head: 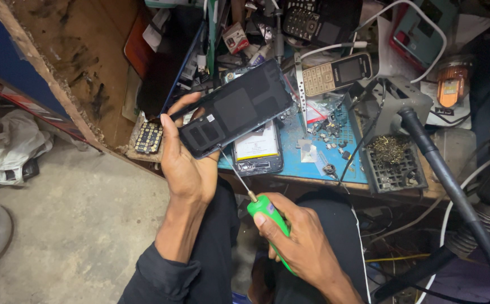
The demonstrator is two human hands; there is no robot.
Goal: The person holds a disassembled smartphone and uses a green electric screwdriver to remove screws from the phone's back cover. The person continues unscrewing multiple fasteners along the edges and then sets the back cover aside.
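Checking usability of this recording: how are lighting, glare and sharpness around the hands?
Head view: dim and uneven; the left hand holds a dark phone panel with faint sheen, no harsh glare; the right hand and green screwdriver are sharp; frame edges bend and fall into shadow.

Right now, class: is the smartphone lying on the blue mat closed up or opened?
Opened: the smartphone shows its white-labelled battery, uncovered. The left hand holds a dark panel above it.

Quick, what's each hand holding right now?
Left hand: closed on the black phone panel.
Right hand: closed on the green screwdriver.
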